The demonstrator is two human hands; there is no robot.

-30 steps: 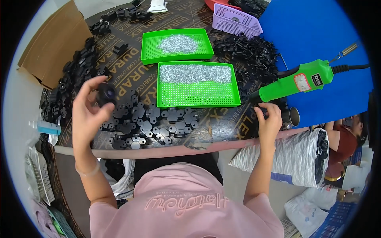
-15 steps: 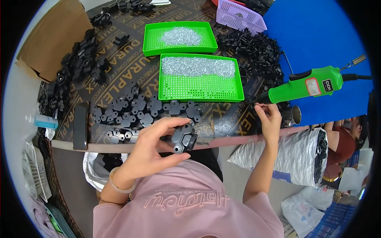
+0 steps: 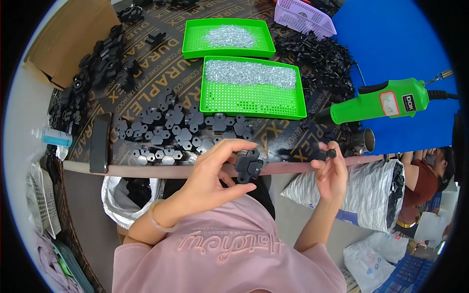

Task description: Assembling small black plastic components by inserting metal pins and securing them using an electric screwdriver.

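Observation:
Between the thumb and fingers of my left hand (image 3: 215, 171) is a black plastic part with lobed, hexagon-like sections (image 3: 248, 166), held just over the table's near edge. My right hand (image 3: 330, 171), to its right, pinches a small black piece with a hexagonal end (image 3: 330, 153); its other end is dark and hard to make out. On the table beyond my left hand lie several similar black lobed parts (image 3: 183, 136). A green electric screwdriver (image 3: 378, 103) hangs above and to the right of my right hand, touched by neither hand.
Two green perforated trays (image 3: 251, 105) hold small silvery pieces. Heaps of black parts (image 3: 322, 58) lie right of them, near a lilac basket (image 3: 305, 18). A phone (image 3: 100, 142), a cardboard box (image 3: 73, 39) and a metal cup (image 3: 364, 140) are around. A co-worker (image 3: 430, 178) is at far right.
My left hand has moved right with the lobed part, which is turned differently. My right hand has come down and away from the screwdriver's tip, with the small black piece now showing in its fingers.

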